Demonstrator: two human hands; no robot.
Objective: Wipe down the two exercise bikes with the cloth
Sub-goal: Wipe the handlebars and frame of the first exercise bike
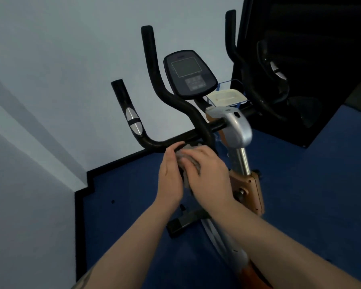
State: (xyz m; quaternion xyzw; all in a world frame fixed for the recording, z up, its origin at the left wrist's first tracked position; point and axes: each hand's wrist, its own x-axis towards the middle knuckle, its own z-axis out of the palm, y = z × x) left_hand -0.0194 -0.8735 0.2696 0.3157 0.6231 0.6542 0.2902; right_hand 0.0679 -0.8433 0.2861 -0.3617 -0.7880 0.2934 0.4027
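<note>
An exercise bike with black handlebars [154, 142], a dark console [189, 73] and a silver and orange post [238, 130] stands in front of me. A grey cloth [186, 161] is bunched between both hands just below the left handlebar bar. My left hand [170, 176] grips the cloth from the left, fingers curled near the bar. My right hand [208, 170] lies over the cloth from the right and holds it. Most of the cloth is hidden by the hands. The second bike is not clearly in view.
A pale wall [61, 90] runs close on the left and behind the bike. Blue floor [300, 195] spreads to the right. A black panel [311, 59] stands at the back right. A blue wire basket with a white item [227, 97] sits behind the console.
</note>
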